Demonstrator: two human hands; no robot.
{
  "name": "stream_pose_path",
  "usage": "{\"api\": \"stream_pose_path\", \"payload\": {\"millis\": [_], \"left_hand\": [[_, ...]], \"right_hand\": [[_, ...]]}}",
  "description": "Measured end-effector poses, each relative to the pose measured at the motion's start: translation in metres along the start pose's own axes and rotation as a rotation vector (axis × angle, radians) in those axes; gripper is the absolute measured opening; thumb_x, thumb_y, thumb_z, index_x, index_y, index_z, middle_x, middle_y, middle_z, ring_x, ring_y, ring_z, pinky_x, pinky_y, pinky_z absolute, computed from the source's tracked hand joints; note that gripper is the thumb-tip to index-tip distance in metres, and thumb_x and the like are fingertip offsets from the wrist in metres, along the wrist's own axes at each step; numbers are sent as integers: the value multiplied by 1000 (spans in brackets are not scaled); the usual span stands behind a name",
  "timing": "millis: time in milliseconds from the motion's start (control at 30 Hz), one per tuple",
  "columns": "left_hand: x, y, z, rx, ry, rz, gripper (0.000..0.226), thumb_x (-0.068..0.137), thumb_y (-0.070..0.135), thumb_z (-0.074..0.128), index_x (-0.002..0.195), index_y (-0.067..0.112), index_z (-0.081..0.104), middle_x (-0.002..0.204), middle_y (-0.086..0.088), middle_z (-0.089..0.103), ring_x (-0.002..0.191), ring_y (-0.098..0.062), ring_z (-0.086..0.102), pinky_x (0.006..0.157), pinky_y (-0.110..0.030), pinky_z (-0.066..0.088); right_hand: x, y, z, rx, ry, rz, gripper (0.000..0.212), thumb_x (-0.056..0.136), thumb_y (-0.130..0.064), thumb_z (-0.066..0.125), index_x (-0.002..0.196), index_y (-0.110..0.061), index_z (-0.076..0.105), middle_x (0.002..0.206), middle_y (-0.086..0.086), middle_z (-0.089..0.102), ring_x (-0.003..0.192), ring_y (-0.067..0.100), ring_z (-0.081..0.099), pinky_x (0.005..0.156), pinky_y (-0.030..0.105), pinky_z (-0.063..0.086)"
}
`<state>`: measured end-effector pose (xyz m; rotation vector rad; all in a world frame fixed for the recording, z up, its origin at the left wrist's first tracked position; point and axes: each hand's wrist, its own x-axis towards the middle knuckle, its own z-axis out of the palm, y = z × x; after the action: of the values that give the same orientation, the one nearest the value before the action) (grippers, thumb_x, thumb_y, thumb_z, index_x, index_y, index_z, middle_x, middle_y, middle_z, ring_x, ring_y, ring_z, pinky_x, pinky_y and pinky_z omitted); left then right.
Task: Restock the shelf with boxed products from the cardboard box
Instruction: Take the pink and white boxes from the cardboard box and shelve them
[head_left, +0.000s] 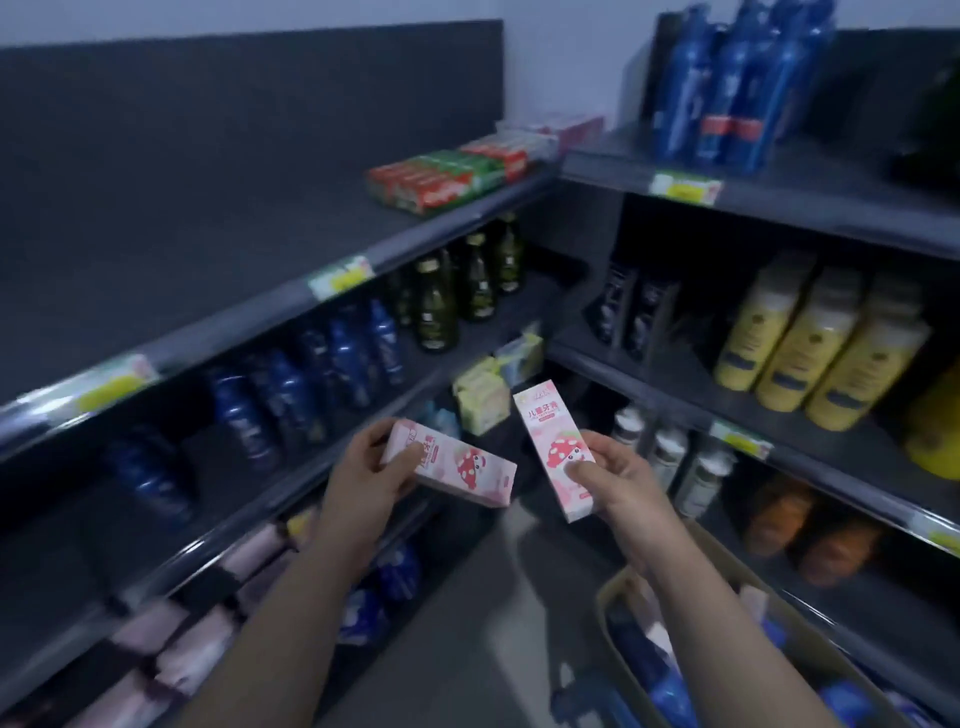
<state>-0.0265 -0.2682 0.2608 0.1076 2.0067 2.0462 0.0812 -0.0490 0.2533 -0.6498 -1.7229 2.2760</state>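
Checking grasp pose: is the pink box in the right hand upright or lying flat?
Upright, top leaning slightly left: the pink box stands on end, its lower half gripped by the right hand.

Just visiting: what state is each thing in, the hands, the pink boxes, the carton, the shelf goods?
Left hand: grips one pink box's end.
Left pink box: in the air, lying roughly flat.
Right hand: pinches the other box's lower end.
Right pink box: in the air, nearly upright.
Cardboard box: open, goods inside.
Yellow bottles: standing upright in a row.
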Motion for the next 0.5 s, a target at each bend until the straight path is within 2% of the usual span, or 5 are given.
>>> {"api": "stream_pose_path", "payload": {"millis": [100, 200, 267, 433, 500], "left_hand": [[-21, 16, -82, -32, 104, 20, 25, 90, 11, 63, 113, 20, 59, 109, -6, 69, 97, -22, 67, 82, -41, 56], [-49, 32, -159, -56, 230, 79, 27, 88, 8, 65, 113, 15, 59, 105, -9, 70, 92, -22, 69, 74, -34, 58], [-66, 43, -208, -62, 304, 118, 29, 85, 8, 68, 112, 14, 59, 105, -10, 71, 93, -22, 69, 79, -37, 55], [-112, 71, -311, -118, 502, 217, 29, 82, 1, 67, 109, 6, 58, 91, -9, 72, 83, -22, 65, 65, -22, 56], [-132, 80, -343, -164, 602, 246, 33, 82, -1, 68, 111, 9, 56, 88, -6, 71, 80, -19, 66, 69, -24, 56]], "right_hand": [[-9, -4, 73, -17, -135, -38, 35, 83, 7, 64, 113, -8, 63, 98, 12, 71, 81, 20, 65, 73, 28, 52], [-19, -7, 148, -64, -261, -86, 39, 85, 8, 62, 120, -7, 61, 104, 12, 72, 89, 23, 67, 80, 35, 52], [-27, -12, 198, -89, -347, -112, 42, 84, 6, 63, 123, -9, 59, 106, 12, 72, 91, 23, 69, 76, 33, 55], [-50, -20, 320, -124, -602, -146, 37, 86, 8, 59, 118, -10, 61, 101, 9, 74, 81, 16, 70, 63, 22, 53], [-61, -21, 364, -134, -683, -146, 35, 86, 10, 57, 113, -11, 63, 96, 7, 75, 74, 13, 69, 58, 21, 53]]}}
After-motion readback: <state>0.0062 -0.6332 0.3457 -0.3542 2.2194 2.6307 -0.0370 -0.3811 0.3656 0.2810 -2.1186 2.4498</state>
